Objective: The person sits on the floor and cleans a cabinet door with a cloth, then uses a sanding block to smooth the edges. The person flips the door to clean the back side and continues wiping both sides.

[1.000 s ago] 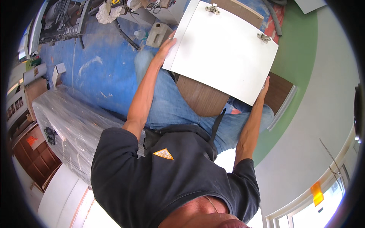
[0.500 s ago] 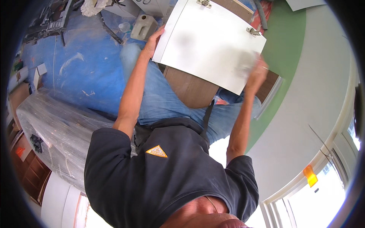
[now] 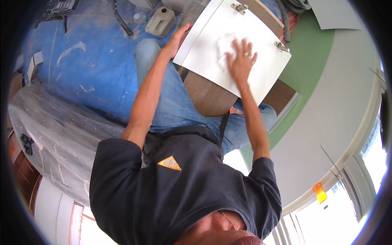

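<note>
A white cabinet door (image 3: 253,69) with metal hinges (image 3: 240,8) along its far edge lies tilted in front of me, over my legs. At its left edge, my left hand (image 3: 176,43) grips the side of the panel. My right hand (image 3: 241,59) lies flat on the door's face with its fingers spread. Under and beside those fingers is a crumpled white wad (image 3: 226,44), blurred, which looks like a cloth or tissue. Below the door shows a brown wood-grain board (image 3: 206,96).
A beige plastic jug (image 3: 160,21) stands left of the door on a blue floor covering (image 3: 98,61). Plastic sheeting (image 3: 61,130) wraps a bulky thing at my left. A grey hose (image 3: 284,24) and a green strip of floor (image 3: 310,61) lie to the right.
My right hand has moved left from the door's right edge to the middle of its face, with the white wad. My left hand stays at the left edge.
</note>
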A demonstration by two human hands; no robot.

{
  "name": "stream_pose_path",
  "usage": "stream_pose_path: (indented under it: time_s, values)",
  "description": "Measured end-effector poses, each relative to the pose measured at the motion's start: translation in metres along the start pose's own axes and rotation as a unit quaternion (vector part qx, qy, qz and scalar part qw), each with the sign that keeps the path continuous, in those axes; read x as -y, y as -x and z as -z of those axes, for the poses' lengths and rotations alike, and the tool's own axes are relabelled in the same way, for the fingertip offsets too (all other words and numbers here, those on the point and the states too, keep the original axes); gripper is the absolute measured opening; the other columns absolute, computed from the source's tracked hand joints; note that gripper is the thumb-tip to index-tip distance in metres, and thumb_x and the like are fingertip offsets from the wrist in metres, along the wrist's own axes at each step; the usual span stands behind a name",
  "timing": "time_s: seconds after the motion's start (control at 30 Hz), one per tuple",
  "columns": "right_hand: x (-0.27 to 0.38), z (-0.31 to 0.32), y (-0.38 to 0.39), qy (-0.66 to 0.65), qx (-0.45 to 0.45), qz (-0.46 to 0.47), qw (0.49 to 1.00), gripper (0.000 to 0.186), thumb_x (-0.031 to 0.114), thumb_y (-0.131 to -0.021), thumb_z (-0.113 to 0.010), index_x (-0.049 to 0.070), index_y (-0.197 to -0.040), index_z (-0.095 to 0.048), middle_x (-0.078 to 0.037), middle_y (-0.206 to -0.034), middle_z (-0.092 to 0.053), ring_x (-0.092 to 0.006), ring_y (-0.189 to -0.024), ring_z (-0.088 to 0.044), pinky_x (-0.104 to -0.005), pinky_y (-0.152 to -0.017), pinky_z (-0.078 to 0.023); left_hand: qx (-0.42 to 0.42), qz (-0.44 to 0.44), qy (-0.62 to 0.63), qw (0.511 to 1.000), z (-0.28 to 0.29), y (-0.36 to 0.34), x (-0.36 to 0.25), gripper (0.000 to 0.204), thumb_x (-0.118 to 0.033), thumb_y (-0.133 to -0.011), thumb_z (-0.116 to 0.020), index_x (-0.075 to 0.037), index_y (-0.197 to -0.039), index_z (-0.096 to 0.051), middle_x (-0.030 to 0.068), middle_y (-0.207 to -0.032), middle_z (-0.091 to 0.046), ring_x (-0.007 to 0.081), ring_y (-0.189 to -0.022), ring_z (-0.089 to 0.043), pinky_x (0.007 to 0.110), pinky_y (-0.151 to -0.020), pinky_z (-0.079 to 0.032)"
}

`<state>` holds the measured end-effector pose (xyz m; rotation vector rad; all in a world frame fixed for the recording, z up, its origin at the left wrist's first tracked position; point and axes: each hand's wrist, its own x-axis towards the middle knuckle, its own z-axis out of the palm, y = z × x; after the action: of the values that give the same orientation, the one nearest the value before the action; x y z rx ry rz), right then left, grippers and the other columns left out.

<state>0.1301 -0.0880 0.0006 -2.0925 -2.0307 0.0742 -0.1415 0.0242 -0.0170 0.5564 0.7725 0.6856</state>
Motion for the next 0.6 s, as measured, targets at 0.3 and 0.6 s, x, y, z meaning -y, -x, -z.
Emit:
stream_pose_path:
  time_s: [0.3,0.6]
  values:
    - [0.032,-0.007,-0.030,-0.011,0.051,0.000,0.999,0.065,0.030,-0.093,-0.067,0.004,-0.148,-0.047,-0.013,-0.158,-0.045,-0.0317,-0.153,-0.029,-0.0557,-0.125,-0.015,0.011,-0.005,0.058,0.998,0.005,-0.010,-0.007,0.083,-0.072,-0.100,-0.040,-0.007,-0.152,-0.045,0.0102,-0.144,-0.056,0.0217,-0.130,-0.054,0.039,-0.109,-0.044]
    - [0.100,-0.050,-0.148,-0.031,-0.093,0.081,0.992,0.049,0.035,-0.101,-0.058,0.015,-0.146,-0.056,-0.007,-0.156,-0.049,-0.0261,-0.146,-0.041,-0.0530,-0.120,-0.024,0.072,0.025,0.144,0.987,0.012,-0.008,-0.004,0.114,-0.091,-0.086,-0.036,-0.003,-0.159,-0.029,0.0125,-0.151,-0.051,0.0272,-0.139,-0.047,0.042,-0.117,-0.036]
